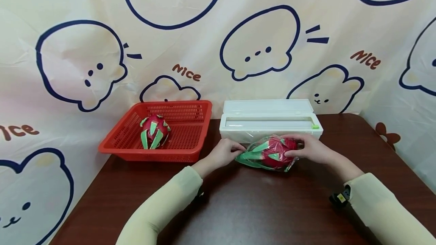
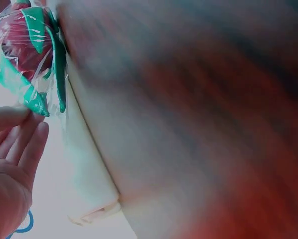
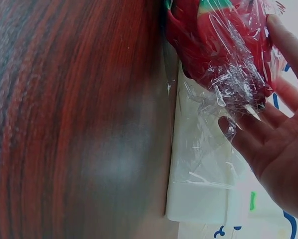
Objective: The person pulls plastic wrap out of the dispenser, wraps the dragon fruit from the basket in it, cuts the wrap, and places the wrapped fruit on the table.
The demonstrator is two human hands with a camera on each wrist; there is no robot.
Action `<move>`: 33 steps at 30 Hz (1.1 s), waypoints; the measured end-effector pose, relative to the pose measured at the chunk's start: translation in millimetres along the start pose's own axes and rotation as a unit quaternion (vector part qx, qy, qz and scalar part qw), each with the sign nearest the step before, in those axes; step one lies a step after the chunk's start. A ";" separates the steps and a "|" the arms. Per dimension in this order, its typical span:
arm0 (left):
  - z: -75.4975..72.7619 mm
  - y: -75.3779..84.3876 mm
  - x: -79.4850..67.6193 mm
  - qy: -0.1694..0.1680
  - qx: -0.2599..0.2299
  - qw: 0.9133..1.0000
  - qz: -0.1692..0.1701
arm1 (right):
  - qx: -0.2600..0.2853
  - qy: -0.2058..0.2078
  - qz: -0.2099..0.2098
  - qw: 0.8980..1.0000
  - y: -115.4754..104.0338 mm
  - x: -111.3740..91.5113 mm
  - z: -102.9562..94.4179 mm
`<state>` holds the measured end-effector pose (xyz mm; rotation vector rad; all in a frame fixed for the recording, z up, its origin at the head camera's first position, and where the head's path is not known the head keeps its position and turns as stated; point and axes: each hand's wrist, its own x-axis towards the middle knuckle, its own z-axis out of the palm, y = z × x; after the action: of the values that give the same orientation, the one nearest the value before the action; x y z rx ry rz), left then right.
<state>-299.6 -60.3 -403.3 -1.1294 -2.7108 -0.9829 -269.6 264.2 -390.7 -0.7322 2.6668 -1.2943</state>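
Note:
A red dragon fruit (image 1: 277, 152) with green leaf tips lies in front of the white box, wrapped in clear plastic film (image 3: 228, 82). My left hand (image 1: 223, 153) pinches the green tip end between thumb and fingers; the left wrist view shows them meeting at the leaf ends (image 2: 37, 102). At the fruit's other end, my right hand (image 1: 311, 148) holds it, thumb on the near side and fingers behind. Loose film hangs past the fruit toward my right fingers in the right wrist view.
A white film dispenser box (image 1: 272, 133) stands at the back of the brown table (image 1: 265, 207), its lid raised, with a green slider (image 1: 315, 126) on the right. To the left, a red plastic basket (image 1: 185, 135) holds another dragon fruit (image 1: 154, 129). A printed cloth hangs behind.

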 end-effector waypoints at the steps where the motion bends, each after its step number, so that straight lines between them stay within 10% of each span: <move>1: -0.8 1.0 -0.4 0.002 0.004 1.000 0.000 | -0.001 0.000 0.000 1.000 0.2 0.2 0.0; 6: -4.1 8.1 0.3 0.009 -0.012 1.000 0.006 | -0.006 -0.002 -0.004 1.000 0.1 2.7 0.4; 15: 10.7 17.0 3.7 -0.087 -0.010 0.995 -0.038 | -0.014 -0.010 -0.003 1.000 0.0 9.8 6.0; 33: 18.5 25.7 12.4 -0.087 -0.019 0.994 -0.071 | -0.012 -0.012 -0.005 1.000 6.3 8.4 0.4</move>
<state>-288.4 -28.3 -400.8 -1.0909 -2.9589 -1.0001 -279.2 263.4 -394.7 -0.7615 2.6681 -1.2489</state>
